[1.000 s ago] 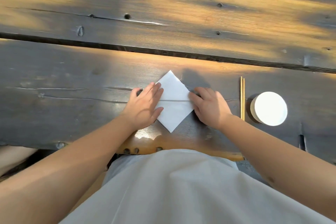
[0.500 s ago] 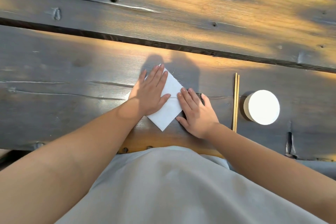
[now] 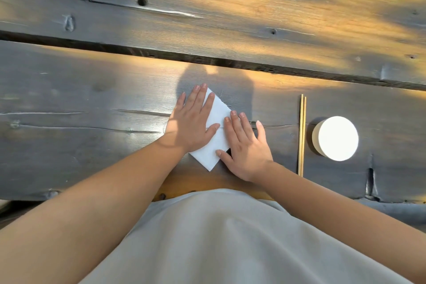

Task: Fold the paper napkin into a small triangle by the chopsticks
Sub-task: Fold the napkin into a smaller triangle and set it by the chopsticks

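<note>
Both hands have slid inward over the paper napkin at centre frame: left hand and right hand lie flat, fingers spread, gripping nothing. Press firmly outward along the crease; chopsticks lie well to the right.

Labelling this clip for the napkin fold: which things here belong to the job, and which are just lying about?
Part of the job:
- white paper napkin, flat under both hands
- left hand
- right hand
- chopsticks, lying right of the napkin, apart from it

Just lying about:
- round white container, right of the chopsticks
- wooden table
</note>
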